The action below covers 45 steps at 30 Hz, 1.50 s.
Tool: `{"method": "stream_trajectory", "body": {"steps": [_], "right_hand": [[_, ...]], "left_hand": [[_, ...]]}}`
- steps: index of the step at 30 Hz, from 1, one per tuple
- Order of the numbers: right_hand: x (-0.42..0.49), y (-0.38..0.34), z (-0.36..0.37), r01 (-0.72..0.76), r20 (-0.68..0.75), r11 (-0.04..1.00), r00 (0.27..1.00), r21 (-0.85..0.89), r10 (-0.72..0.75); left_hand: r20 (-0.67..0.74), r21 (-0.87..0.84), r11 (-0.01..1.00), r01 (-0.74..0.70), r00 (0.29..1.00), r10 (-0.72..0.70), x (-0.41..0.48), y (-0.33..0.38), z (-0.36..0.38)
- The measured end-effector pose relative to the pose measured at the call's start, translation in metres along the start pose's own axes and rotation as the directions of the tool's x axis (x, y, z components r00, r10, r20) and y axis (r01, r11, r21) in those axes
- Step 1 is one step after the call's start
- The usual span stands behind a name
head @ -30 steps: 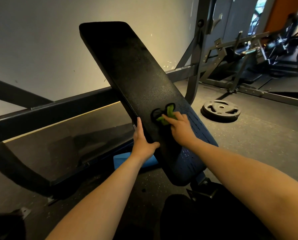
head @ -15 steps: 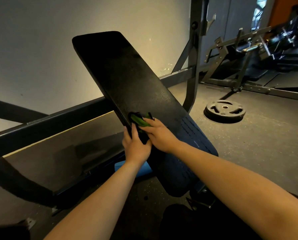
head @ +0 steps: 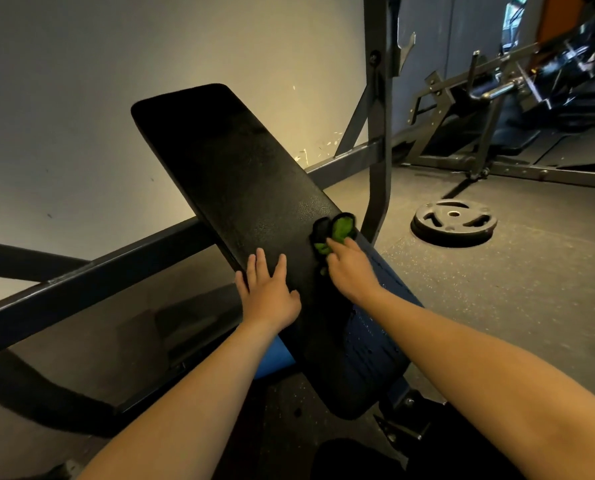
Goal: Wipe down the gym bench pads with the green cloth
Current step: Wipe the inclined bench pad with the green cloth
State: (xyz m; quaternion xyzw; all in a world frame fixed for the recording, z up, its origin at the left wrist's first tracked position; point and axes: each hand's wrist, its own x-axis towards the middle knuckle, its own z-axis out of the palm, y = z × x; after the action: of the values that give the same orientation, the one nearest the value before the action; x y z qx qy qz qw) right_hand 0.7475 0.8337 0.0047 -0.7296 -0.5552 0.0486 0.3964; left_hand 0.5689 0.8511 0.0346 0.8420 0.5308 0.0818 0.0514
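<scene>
Green cloth (head: 341,233), partly hidden, gripped by right hand (head: 353,273); left hand (head: 270,294) flat on pad (head: 233,174).

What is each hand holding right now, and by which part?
The right hand holds the green cloth by its near end against the bench pad; the far end sticks out free. The left hand lies flat on the pad, holding nothing.

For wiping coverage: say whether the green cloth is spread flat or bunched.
Bunched: the green cloth shows crumpled lumps, gripped by the right hand on the bench pad.
</scene>
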Motion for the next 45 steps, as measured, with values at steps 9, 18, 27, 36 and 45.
{"method": "stream_trajectory", "body": {"steps": [9,18,27,36,45], "right_hand": [[0.024,0.033,-0.007,0.068,-0.021,0.995,0.997,-0.067,-0.069],[0.085,-0.005,-0.008,-0.131,-0.048,0.981,0.989,0.145,0.139],[0.097,-0.005,0.004,-0.013,-0.061,0.995,0.998,-0.096,0.007],[0.012,0.034,-0.001,-0.348,-0.192,0.934,0.925,-0.08,0.328],[0.054,0.0,0.002,-0.073,-0.071,0.997,0.995,0.039,0.075]], "left_hand": [[0.082,0.076,0.997,0.035,0.996,-0.041,0.043,0.032,-0.005],[0.054,0.094,0.995,0.039,0.998,-0.045,0.047,0.032,0.005],[0.016,0.089,0.995,0.042,0.999,-0.044,0.047,0.031,0.01],[0.007,0.104,0.994,0.014,1.0,-0.015,0.044,0.03,0.01],[-0.048,0.093,0.996,-0.007,0.999,0.011,0.045,0.026,0.017]]}}
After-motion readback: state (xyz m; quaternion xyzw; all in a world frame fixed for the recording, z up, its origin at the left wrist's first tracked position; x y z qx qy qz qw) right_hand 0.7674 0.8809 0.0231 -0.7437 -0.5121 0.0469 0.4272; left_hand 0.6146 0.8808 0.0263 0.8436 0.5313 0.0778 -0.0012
